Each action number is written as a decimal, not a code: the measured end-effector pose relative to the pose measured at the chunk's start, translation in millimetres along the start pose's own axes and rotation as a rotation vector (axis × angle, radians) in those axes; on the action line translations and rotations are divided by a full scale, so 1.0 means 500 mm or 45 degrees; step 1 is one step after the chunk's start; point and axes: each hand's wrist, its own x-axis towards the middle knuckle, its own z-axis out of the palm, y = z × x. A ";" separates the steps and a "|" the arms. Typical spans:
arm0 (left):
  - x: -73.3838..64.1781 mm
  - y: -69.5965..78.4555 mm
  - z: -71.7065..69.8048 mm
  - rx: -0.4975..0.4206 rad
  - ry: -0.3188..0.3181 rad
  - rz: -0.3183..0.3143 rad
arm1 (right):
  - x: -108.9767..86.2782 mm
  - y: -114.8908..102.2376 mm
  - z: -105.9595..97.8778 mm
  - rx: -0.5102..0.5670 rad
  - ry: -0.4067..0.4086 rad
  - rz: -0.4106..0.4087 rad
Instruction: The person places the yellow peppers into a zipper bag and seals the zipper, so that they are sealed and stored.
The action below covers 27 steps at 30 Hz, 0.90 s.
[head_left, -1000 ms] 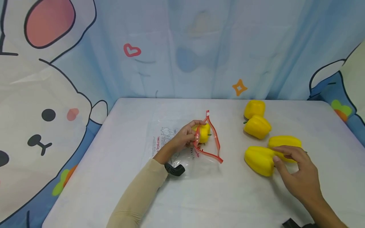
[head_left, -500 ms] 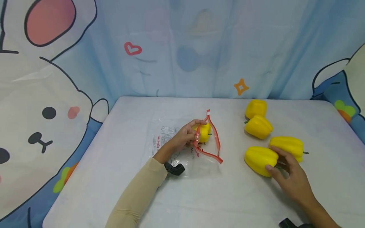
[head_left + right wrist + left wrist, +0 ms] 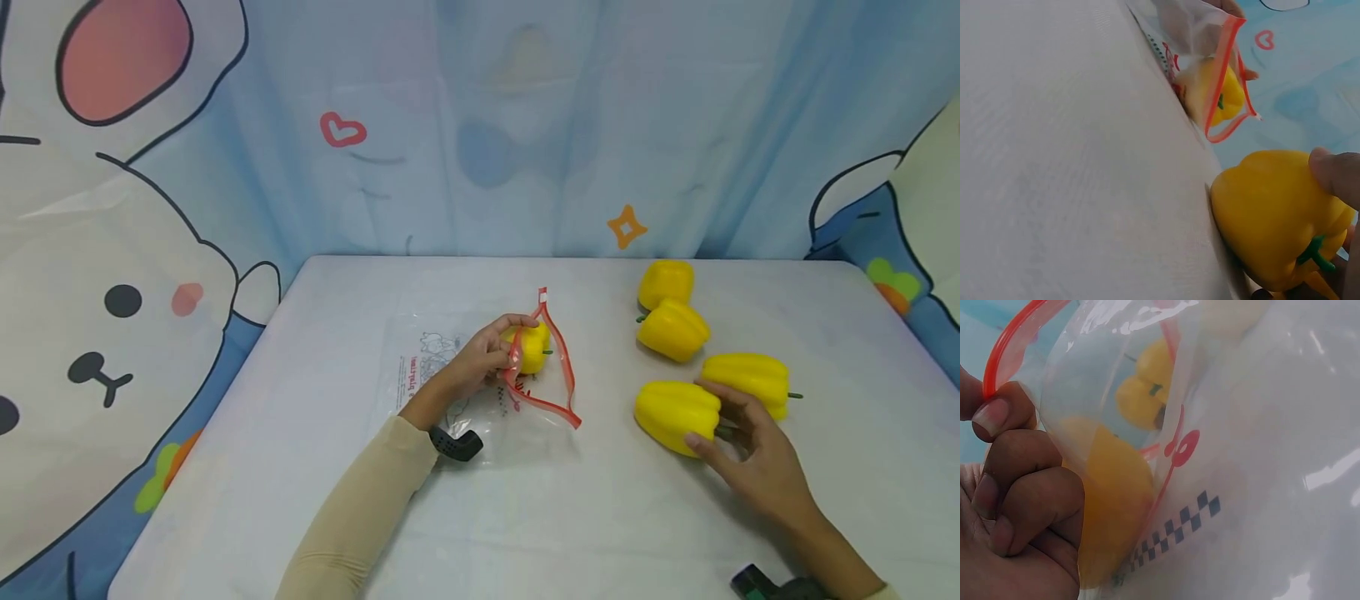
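I see the near pepper point(image 3: 677, 417) on the right side, just above or on the tabletop point(image 3: 600, 517); I can't tell if it touches. It is big and yellow, and its green stem point(image 3: 1316, 253) points toward my right hand point(image 3: 757, 462). That hand is holding it, with the thumb on one side and the other fingers reaching round the far side. Just behind it lies another yellow pepper point(image 3: 750, 382), with its stem sticking out to the right. Farther back I see two more yellow ones, a front one point(image 3: 673, 331) and a back one point(image 3: 667, 282), very close together.

Over to the left is a see-through bag point(image 3: 525, 446) with drawings and words on it. One yellow pepper sits inside, the bagged pepper point(image 3: 534, 348), close to the bag's mouth. The mouth has a red edge point(image 3: 547, 406) and is spread wide. My left hand point(image 3: 480, 360) pinches that edge between thumb and pointer, and its other fingers are curled in. A black thing point(image 3: 456, 446) is on that wrist, below a tan sleeve point(image 3: 360, 508).

Behind the tabletop hangs a blue curtain point(image 3: 525, 167) with a pink heart point(image 3: 342, 130), an orange star point(image 3: 627, 227) and a big white bunny point(image 3: 142, 242).
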 end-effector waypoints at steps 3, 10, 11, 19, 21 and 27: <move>0.001 -0.001 0.000 -0.015 -0.001 -0.011 | 0.002 0.003 -0.002 0.020 -0.023 0.028; 0.000 0.000 0.002 -0.021 -0.002 -0.013 | 0.004 0.008 -0.007 0.019 -0.055 0.050; 0.000 0.000 0.002 -0.020 -0.002 -0.012 | 0.004 0.008 -0.007 0.016 -0.058 0.045; -0.001 0.004 0.004 -0.017 -0.010 -0.002 | 0.005 0.015 -0.008 0.110 -0.040 0.091; -0.001 0.003 0.004 -0.018 -0.013 0.001 | 0.005 0.015 -0.008 0.146 -0.034 0.086; 0.000 -0.002 0.001 -0.014 -0.008 0.008 | 0.004 0.012 -0.008 0.226 -0.004 0.038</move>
